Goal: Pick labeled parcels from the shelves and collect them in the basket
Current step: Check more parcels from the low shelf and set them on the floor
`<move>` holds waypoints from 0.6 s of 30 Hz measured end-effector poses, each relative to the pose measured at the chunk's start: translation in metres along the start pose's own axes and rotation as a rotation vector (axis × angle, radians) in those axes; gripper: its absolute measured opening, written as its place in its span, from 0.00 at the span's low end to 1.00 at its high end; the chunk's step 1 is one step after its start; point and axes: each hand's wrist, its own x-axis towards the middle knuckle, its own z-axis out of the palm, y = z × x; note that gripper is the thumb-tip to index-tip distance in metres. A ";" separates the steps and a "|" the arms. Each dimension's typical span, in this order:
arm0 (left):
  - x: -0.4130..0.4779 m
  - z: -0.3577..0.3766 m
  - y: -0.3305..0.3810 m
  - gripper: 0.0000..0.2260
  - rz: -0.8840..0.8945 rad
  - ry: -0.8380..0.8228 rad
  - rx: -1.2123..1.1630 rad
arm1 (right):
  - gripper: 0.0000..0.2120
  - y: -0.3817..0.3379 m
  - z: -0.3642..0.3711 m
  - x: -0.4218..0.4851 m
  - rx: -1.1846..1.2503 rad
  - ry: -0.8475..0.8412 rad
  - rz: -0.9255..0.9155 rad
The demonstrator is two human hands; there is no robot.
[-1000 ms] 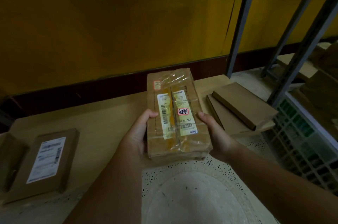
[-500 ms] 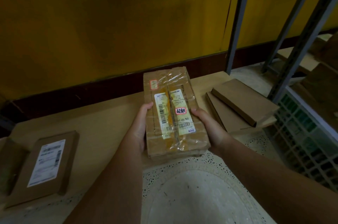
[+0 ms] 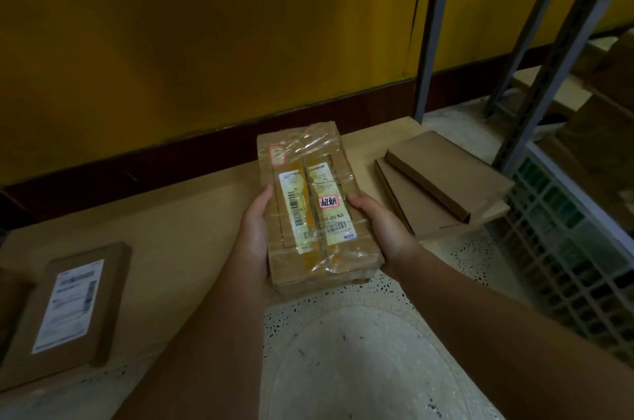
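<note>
the left hand and right hand grip the long sides of the taped cardboard parcel, which looks stiff and light, its glossy tape probably slippery.

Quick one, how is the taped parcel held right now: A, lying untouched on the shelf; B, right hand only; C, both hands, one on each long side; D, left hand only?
C: the left hand and the right hand each grip one long side of the taped parcel.
</note>
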 end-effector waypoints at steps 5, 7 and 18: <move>-0.029 0.010 0.009 0.18 -0.069 0.027 -0.118 | 0.27 -0.014 -0.002 -0.029 -0.003 0.006 0.037; -0.057 0.019 0.015 0.19 -0.141 0.065 -0.113 | 0.28 -0.022 0.001 -0.059 0.044 0.038 0.098; -0.248 0.114 0.105 0.23 -0.379 0.075 0.036 | 0.18 -0.176 0.036 -0.268 0.197 0.278 0.352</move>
